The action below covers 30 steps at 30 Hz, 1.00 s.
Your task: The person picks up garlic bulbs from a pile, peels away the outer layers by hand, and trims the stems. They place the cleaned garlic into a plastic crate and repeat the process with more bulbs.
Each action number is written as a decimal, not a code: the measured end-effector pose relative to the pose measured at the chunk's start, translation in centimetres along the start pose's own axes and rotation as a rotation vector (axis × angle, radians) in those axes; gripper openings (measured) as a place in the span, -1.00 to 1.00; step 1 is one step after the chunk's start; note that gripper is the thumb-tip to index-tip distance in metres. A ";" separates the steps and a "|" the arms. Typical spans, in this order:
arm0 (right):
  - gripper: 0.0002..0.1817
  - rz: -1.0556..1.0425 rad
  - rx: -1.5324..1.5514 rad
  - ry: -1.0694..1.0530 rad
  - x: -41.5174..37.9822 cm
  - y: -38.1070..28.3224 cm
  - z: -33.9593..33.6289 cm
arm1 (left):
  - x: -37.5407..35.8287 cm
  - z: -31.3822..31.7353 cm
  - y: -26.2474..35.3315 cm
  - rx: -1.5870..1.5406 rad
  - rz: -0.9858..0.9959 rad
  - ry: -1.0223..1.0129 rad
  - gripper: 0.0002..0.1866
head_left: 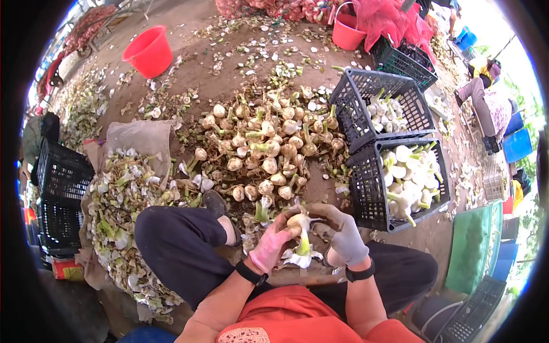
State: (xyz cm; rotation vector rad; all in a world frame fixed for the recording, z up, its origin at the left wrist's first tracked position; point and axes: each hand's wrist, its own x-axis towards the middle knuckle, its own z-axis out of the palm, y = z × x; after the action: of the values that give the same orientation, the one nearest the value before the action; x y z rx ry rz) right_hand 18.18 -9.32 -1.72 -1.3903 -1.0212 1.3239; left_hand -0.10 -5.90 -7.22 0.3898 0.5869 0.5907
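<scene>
Between both hands, above my lap, is a garlic bulb (299,222) with its green-white stem pointing down toward me and pale skin hanging by it. My left hand (271,244), in a pink-stained glove, is closed on the bulb's left side. My right hand (342,233), in a greyish glove with dirty fingers, curls around the far and right side; its fingertips are partly hidden. Just beyond lies a heap of unpeeled garlic bulbs (269,143) on the ground. To the right, a black crate (366,197) holds cleaned white garlic.
Behind that crate stands another black crate (349,106) with white garlic. Peelings (128,228) pile up on sacking at my left. Red buckets (150,52) (347,33) stand farther off. Stacked black crates (62,171) are far left. Another person (477,106) sits at far right.
</scene>
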 end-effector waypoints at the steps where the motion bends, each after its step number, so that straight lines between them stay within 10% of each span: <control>1: -0.59 0.069 0.008 -0.056 -0.2 -0.6 0.3 | 0.0 0.0 0.0 0.103 0.028 0.053 -0.40; 15: -0.88 -0.287 -0.740 0.092 1.3 0.5 1.8 | -0.3 -0.8 0.9 0.203 -0.091 0.149 -0.48; 17: -0.88 -0.310 -0.680 0.063 1.7 0.8 0.8 | -0.2 -1.4 0.6 0.028 -0.158 -0.084 -0.48; 26: -0.71 -0.016 -0.984 0.089 2.6 7.8 -2.2 | -1.4 0.5 2.3 0.012 -0.223 -0.139 -0.43; 30: -0.54 0.057 -0.107 0.067 1.5 7.1 -2.0 | -0.6 -0.2 1.3 0.169 -0.025 -0.042 -0.47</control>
State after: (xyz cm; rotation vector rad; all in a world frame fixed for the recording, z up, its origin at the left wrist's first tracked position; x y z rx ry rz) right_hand 20.07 -9.56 -9.04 -1.5445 -1.0269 1.2712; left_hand -1.19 -5.19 -6.50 0.5524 0.6029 0.5095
